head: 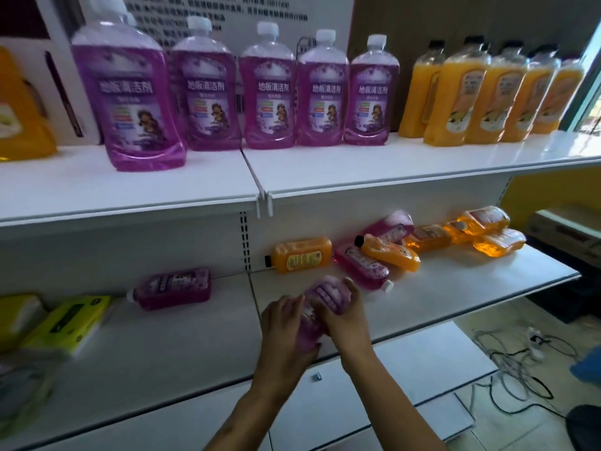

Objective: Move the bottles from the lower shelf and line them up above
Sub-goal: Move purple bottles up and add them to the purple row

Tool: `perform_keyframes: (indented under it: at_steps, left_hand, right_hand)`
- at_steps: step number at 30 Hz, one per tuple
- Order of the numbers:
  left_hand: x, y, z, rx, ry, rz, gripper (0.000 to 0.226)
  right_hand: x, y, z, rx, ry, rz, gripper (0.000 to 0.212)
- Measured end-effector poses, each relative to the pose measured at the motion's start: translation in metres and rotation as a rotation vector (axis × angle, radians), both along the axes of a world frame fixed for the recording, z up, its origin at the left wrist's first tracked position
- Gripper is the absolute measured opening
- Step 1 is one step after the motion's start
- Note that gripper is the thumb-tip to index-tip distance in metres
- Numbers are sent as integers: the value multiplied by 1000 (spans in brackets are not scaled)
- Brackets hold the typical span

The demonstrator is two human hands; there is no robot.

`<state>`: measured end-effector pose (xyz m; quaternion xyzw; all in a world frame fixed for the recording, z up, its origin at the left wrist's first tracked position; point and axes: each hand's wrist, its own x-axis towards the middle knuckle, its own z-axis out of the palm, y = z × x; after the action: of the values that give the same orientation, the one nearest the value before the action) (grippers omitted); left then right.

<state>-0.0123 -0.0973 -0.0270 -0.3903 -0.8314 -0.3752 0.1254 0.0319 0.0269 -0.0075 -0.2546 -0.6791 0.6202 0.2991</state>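
Both hands, left [282, 323] and right [345, 312], clasp one purple bottle [320, 299] between curled fingers near the front edge of the lower shelf [455, 288]. Its smooth, liquid-heavy body looks liable to slip on the lift, or to clip the lip of the upper shelf [406, 170]; set down carelessly, it could topple the standing purple row [270, 92]. Those labels read 地板清洁剂; smaller print and the wall notice [227, 14] are illegible.

Two white shelves stocked with cleaner bottles

On the upper shelf [357, 170] purple bottles [266, 92] and orange bottles [487, 92] are stood upright; on the lower shelf [455, 288] purple and orange bottles [302, 255] are laid flat, beside yellow packs [71, 320].
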Motion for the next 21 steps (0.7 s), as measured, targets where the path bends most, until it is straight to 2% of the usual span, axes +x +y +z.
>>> perform_keyframes:
  at_steps: [2,6,8,12,18,21]
  left_hand:
    - [17,-11,12,62,43,-43,92]
    - [42,-34,35,41,38,-118,102]
    - [46,-41,53,-2,30,-163,111]
    - [49,-50,99,8,-96,-285,120]
    - [50,-64,158,74,-322,-578,119]
    - [50,-69,188,101,-336,-681,111]
  right_hand:
    - [19,-8,15,-90,84,26,66]
    - [57,-19,43,-36,157,40,77]
    - [72,-23,63,-4,218,35,76]
    - [93,-28,106,162,292,59,77]
    - [123,-38,164,391,381,183,76]
    - [128,-42,193,490,437,276,77]
